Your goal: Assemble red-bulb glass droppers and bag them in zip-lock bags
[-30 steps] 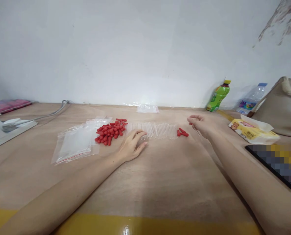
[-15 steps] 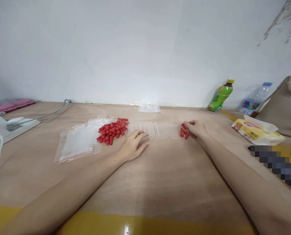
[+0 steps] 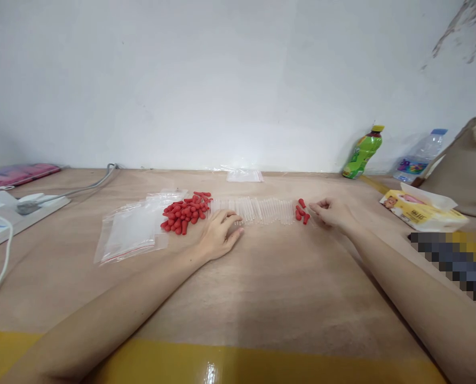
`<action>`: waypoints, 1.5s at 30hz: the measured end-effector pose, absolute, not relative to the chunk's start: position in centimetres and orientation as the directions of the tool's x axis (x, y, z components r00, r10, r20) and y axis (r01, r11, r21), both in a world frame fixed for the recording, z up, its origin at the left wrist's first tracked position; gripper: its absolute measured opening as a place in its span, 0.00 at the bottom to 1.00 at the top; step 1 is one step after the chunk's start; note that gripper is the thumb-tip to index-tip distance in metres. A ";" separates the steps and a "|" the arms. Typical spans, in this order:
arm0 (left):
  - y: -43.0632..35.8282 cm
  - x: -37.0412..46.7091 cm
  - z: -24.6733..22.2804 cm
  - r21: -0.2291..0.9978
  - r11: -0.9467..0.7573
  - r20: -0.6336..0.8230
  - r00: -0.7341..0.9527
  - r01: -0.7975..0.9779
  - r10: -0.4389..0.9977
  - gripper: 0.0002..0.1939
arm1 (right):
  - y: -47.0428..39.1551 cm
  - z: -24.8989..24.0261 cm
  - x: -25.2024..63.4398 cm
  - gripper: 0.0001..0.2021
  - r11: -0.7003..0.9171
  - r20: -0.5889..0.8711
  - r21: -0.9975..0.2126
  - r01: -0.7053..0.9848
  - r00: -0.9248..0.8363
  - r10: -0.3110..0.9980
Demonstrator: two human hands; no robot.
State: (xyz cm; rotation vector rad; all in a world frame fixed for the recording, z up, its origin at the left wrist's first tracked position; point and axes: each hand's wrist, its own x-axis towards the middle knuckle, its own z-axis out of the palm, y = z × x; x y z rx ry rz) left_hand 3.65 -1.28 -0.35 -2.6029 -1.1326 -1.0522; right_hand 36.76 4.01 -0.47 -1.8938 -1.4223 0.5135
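The left hand (image 3: 219,233), fingers loosely spread, rests at the clear tubes (image 3: 267,211), right of the red heap (image 3: 184,213). The right hand (image 3: 332,213) has just left the small red group (image 3: 306,219), apparently one piece added; whether its grip pinches anything, I cannot tell.

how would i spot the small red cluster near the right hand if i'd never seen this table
On the brown table, find the row of thin clear tubes lying across the middle. At its right end, just before the right hand, lies the small red cluster. It has only a few pieces, unlike the big red heap at the row's left end.
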 end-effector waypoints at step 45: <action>-2.5 3.8 0.4 0.126 -0.792 0.384 0.707 0.597 0.594 0.10 | 0.5 1.2 29.5 0.08 0.069 0.069 -0.997 -0.032 0.002 0.998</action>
